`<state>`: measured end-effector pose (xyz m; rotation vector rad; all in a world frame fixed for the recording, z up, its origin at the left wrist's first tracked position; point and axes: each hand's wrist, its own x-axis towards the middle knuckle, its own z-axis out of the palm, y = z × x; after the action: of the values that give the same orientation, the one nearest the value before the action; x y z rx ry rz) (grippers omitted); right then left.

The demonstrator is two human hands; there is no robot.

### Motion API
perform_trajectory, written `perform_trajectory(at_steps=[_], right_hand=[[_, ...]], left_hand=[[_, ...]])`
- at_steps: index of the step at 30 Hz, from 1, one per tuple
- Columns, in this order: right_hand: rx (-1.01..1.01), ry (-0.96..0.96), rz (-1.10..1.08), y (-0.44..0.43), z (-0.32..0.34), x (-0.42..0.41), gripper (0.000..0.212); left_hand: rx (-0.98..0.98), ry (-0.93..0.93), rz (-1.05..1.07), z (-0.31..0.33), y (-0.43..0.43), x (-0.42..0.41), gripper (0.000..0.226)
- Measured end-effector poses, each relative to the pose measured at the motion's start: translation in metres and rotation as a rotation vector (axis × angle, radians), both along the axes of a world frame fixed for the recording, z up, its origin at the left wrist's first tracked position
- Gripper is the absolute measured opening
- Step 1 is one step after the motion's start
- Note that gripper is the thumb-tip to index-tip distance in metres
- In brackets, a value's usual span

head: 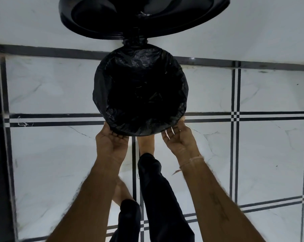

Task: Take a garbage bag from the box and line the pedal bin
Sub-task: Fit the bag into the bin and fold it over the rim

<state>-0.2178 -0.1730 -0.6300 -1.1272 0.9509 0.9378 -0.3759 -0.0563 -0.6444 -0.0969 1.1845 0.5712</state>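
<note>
We look straight down into the pedal bin (134, 41), which stands upright on the tiled floor (270, 93). Its long axis runs away from us toward the floor and its round mouth faces up at us. The lid (144, 16) is swung back on the hinge at the far side, with its hollow underside turned our way.

Inside the bin sits the black garbage bag (140, 67). Its crinkled film lies against the inner wall, and its mouth is folded outward over the rim all the way round. The bottom of the bag is too dark for us to make out anything in it.

Our left hand (111, 138) is at the near-left part of the rim, with the fingers curled round the bag's turned-over edge. Our right hand (176, 135) is at the near-right part, palm showing and fingers fairly straight, and its tips touch the overhanging film. A pale thread (191, 160) circles the right wrist.

Between the hands, a bare foot (145, 145) reaches under the bin's near edge. A dark trouser leg (158, 189) runs back from it.
</note>
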Motion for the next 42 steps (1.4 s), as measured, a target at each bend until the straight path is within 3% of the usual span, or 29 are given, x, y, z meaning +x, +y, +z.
perform_trajectory(at_steps=[7,14,16,19,26,31,34,38,40,42], right_hand=[[0.128,-0.028,-0.12,-0.001,-0.007,-0.001,0.025],[0.071,-0.144,0.063,-0.003,-0.006,0.025,0.019],[0.022,-0.167,0.104,-0.001,-0.002,0.033,0.033],[-0.057,-0.158,0.197,0.004,0.001,0.043,0.034],[-0.038,-0.116,0.202,0.018,-0.008,0.06,0.025],[-0.002,-0.205,0.388,0.01,-0.02,0.08,0.019],[-0.01,-0.287,0.526,0.007,-0.016,0.086,0.027],[-0.004,-0.321,0.59,0.003,-0.005,0.092,0.026],[-0.039,-0.253,0.619,0.003,-0.004,0.096,0.027],[-0.081,-0.199,0.614,0.006,-0.008,0.1,0.035]], left_hand=[[0.019,0.005,-0.003,-0.004,0.004,-0.002,0.025],[0.087,0.055,-0.165,-0.004,0.022,-0.012,0.037],[0.118,0.096,-0.211,0.001,0.03,-0.017,0.026],[0.129,0.128,-0.271,0.008,0.042,-0.015,0.041],[-0.045,0.116,-0.258,0.003,0.061,-0.01,0.021],[-0.077,0.09,-0.275,-0.003,0.062,-0.012,0.02],[-0.065,0.09,-0.271,-0.004,0.062,-0.014,0.016],[0.106,0.124,-0.3,-0.007,0.057,-0.021,0.036],[0.112,0.152,-0.303,-0.002,0.058,-0.02,0.047],[0.094,0.171,-0.348,0.002,0.062,-0.016,0.045]])
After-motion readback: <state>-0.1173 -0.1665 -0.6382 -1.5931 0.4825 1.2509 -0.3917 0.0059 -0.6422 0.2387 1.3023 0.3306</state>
